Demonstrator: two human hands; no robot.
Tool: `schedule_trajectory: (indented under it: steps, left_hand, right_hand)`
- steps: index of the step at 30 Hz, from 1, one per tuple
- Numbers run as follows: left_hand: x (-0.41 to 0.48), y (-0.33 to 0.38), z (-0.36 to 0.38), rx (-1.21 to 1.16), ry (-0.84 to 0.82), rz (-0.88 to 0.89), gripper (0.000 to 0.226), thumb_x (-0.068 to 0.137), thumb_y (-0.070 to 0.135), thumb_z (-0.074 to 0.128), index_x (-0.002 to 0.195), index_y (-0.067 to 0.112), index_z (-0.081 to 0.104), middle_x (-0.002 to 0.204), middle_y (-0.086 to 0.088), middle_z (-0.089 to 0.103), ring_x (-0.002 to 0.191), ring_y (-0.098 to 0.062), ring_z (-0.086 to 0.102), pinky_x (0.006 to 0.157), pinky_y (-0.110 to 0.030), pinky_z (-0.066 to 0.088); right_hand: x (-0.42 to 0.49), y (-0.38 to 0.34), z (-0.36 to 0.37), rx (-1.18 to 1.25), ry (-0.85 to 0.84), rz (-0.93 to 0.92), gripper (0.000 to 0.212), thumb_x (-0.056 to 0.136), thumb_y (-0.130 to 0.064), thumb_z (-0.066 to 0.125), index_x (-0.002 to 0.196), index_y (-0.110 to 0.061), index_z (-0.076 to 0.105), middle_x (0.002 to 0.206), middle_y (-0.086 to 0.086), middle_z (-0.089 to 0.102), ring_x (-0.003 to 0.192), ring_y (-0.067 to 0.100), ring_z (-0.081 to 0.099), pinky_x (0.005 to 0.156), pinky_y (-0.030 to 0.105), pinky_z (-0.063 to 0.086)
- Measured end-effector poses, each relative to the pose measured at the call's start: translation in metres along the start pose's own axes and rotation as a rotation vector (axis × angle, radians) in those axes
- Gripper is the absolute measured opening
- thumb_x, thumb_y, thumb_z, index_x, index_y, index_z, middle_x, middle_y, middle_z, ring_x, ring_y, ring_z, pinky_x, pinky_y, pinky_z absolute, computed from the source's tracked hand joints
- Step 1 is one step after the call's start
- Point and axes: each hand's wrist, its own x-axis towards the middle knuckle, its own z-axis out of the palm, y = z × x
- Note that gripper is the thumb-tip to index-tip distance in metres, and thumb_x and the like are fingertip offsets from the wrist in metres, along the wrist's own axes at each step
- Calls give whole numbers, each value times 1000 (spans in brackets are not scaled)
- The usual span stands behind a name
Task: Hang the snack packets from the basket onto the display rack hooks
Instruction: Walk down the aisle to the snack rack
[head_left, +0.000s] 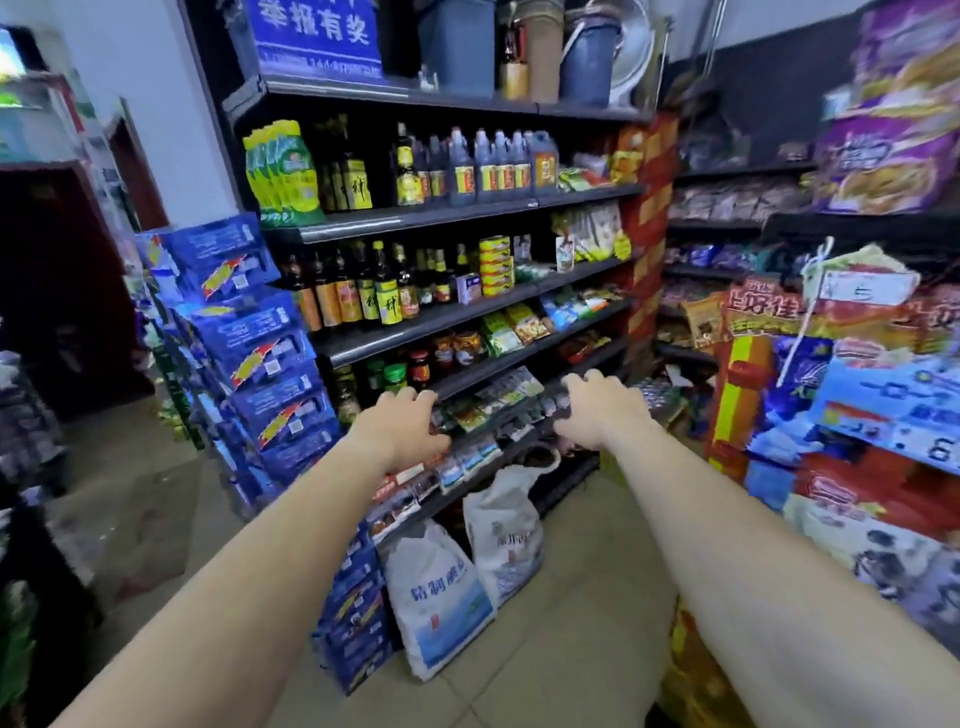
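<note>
Both arms are stretched out and both are empty: the left hand (400, 428) is at eleven o'clock and the right hand (592, 410) at one o'clock. Each has its fingers loosely curled downward and nothing between them. They hover in front of the lower tiers of the grocery shelving (467, 213) at twelve o'clock, and whether the fingertips touch a shelf edge I cannot tell. The basket is nowhere in view, so no stock is ready to lift. The only snack packs (763, 317) showing are the bright ones crowded on the stand at two to three o'clock. That side is smeared, so I can't make out any hooks. White sacks (441, 592) slump on the floor at six o'clock below the hands, and blue cartons (249, 332) are stacked at ten o'clock. By my reading the job has barely started and the step in hand is fetching a packet. To do that well, find the basket first, then pinch one packet by its top header so the punched hole stays clear. Keep the other hand free to steady the hook, then turn toward three o'clock, minding those sacks underfoot.
</note>
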Motion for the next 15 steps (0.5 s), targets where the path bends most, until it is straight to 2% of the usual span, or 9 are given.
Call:
schedule_trajectory:
  steps: [7, 11, 15]
  left_hand:
    - [93, 97, -5, -62, 34, 320, 71, 93, 53, 53, 153, 24, 29, 150, -7, 40, 132, -32, 44, 98, -50, 49]
    - [117, 150, -6, -79, 57, 511, 69, 94, 54, 52, 152, 25, 30, 148, -6, 41, 131, -30, 44, 96, -49, 51]
    - [122, 197, -12, -102, 94, 673, 67, 95, 54, 51, 151, 24, 32, 147, -6, 42, 132, -29, 45, 94, -47, 52]
  right_hand:
    - [16, 74, -4, -8, 11, 174, 66, 87, -56, 57, 140, -21, 40, 141, 10, 43, 126, 37, 46, 92, 49, 44]
    - [-6, 105, -14, -22, 63, 310, 68, 87, -53, 58, 143, -20, 38, 142, 12, 42, 129, 38, 44, 97, 51, 41]
    - [-44, 128, -23, -48, 92, 465, 65, 85, -51, 59, 139, -19, 41, 137, 11, 45, 125, 38, 48, 94, 52, 44]
